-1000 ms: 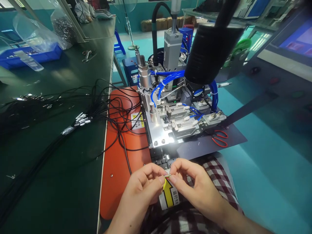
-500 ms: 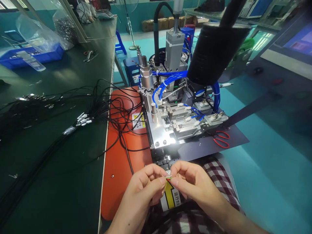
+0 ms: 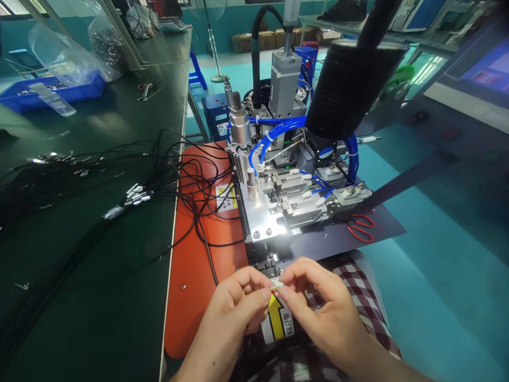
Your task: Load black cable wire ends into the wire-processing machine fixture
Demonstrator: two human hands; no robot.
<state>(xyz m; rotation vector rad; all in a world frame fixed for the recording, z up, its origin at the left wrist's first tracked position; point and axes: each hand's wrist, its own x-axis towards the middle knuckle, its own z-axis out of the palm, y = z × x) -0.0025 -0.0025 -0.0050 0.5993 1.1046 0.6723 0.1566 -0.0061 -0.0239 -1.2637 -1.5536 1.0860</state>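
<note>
My left hand [image 3: 234, 305] and my right hand [image 3: 324, 313] meet low in the middle, just in front of a small metal machine [image 3: 286, 191]. Both pinch the same thin wire end [image 3: 275, 287] between thumb and forefinger; its tip shows red and pale strands. Under the hands lies a white label with a yellow arrow [image 3: 278, 318]. A black cable [image 3: 204, 249] runs from near my left hand back across the orange mat [image 3: 199, 249].
A tangle of black cables with metal ends [image 3: 131, 196] covers the dark green bench [image 3: 99, 132] on the left. Red-handled scissors [image 3: 360, 228] lie right of the machine. A blue tray [image 3: 51, 90] and plastic bags stand far left. A large black tube [image 3: 350, 85] hangs overhead.
My right hand's fingers have shifted slightly up and left along the wire end. The view has moved a little; everything else is as before.
</note>
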